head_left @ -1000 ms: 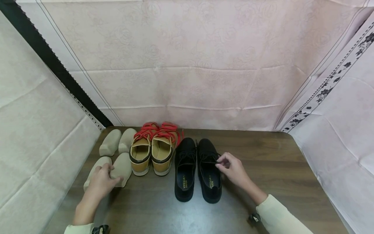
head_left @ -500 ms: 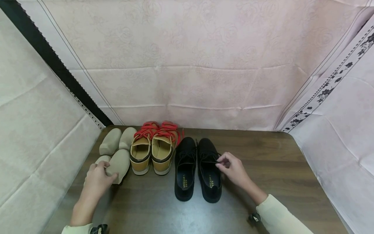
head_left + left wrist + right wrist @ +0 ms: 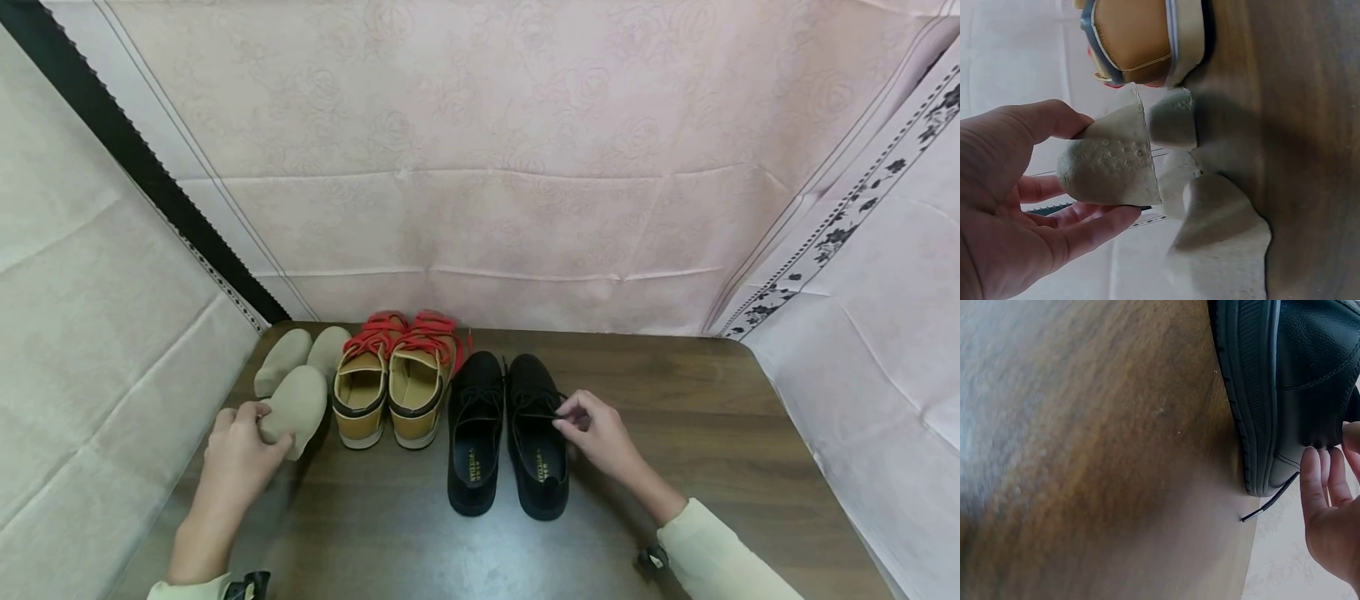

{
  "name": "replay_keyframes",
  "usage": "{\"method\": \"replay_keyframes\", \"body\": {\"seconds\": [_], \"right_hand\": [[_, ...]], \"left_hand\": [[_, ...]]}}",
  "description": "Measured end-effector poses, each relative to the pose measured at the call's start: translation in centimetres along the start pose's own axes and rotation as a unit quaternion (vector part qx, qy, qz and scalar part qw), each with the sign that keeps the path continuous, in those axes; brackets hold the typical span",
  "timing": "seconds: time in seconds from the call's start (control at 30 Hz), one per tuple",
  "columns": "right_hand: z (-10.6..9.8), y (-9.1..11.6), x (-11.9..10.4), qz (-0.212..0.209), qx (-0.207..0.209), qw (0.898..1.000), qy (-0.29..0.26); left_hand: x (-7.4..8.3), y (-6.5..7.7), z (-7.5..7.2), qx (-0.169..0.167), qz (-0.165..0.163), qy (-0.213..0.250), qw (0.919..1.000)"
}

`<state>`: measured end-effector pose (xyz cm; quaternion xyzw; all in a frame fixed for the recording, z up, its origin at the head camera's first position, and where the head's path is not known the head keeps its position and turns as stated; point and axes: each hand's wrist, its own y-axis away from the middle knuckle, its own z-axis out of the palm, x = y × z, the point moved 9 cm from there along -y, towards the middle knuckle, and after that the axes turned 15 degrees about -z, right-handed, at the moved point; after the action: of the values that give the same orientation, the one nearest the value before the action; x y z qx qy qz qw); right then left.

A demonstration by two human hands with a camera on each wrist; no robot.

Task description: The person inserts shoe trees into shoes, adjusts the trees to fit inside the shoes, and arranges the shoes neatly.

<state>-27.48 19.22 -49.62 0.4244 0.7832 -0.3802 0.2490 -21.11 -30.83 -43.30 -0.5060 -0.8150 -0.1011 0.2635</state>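
Item one, a moulded-pulp shoe insert (image 3: 298, 408), grey-white: pinched at its sides between thumb and fingertips of the left hand (image 3: 240, 454), apparently clear of the dark wooden tabletop (image 3: 697, 400). Likely fault: a slip, since the grip is shallow and the form tapers towards the hand. Items two to four, matching inserts: two at the back left corner, the left rear insert (image 3: 282, 364) and the right rear insert (image 3: 327, 350), and a nearer insert (image 3: 1225, 244), seen from the left wrist just beside the held one. Hazard: a low swing could topple these. Item five, a pair of tan shoes (image 3: 360, 408) with red laces (image 3: 386, 329), just right of the inserts; a sideways knock could shift them. Item six, the left black shoe (image 3: 475, 442), upright beside its mate. Item seven, the right black shoe (image 3: 527, 417), its side edge gripped by thumb and fingers of the right hand (image 3: 600, 437), well apart from the left. Hazard: a pull there could skew it; the loose lace end (image 3: 1272, 501), hanging near the fingers, might snag.
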Motion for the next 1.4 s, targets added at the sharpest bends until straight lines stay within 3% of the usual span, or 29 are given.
{"method": "replay_keyframes", "body": {"seconds": [0.37,0.57,0.87,1.03,1.4], "right_hand": [[-0.1,0.0,-0.1,0.004,-0.005,1.0,0.0],[-0.1,-0.1,-0.2,0.001,-0.004,1.0,-0.001],[-0.1,-0.2,-0.4,0.0,-0.003,1.0,0.001],[0.0,-0.3,-0.7,-0.008,-0.004,1.0,0.0],[0.0,-0.1,-0.5,-0.025,-0.004,1.0,-0.006]], "left_hand": [[2.0,0.4,-2.2,0.054,0.015,0.043,0.9975],[3.4,0.5,-2.9,0.067,0.033,0.059,0.9955],[4.7,1.1,-3.6,0.072,0.066,0.069,0.9928],[5.8,1.5,-3.8,0.059,0.088,0.065,0.9922],[9.1,2.2,-2.7,0.053,0.139,0.079,0.9857]]}}
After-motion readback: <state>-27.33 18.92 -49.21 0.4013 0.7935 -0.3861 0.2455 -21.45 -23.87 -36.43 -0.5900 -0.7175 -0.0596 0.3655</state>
